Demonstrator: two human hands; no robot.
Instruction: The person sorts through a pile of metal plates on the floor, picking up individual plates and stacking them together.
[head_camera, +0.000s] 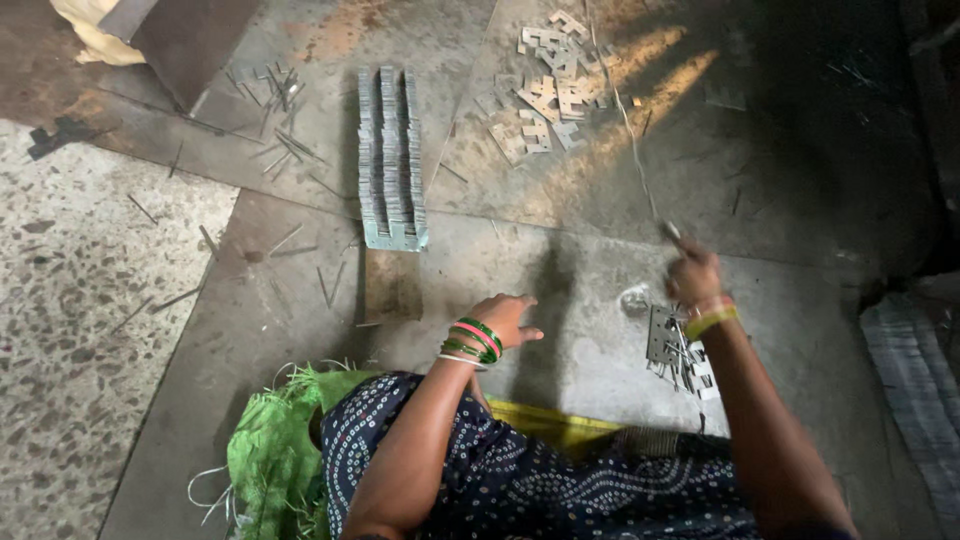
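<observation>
The single head-worn camera looked steeply down from above the seated person onto the metal floor sheet (600, 240), facing toward twelve o'clock. It sat close: the lap filled six o'clock, while the long stack of stamped plates (392, 160) lay toward eleven.

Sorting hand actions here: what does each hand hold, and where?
Right hand grips a thin wire at its near end. Left hand holds nothing.
</observation>
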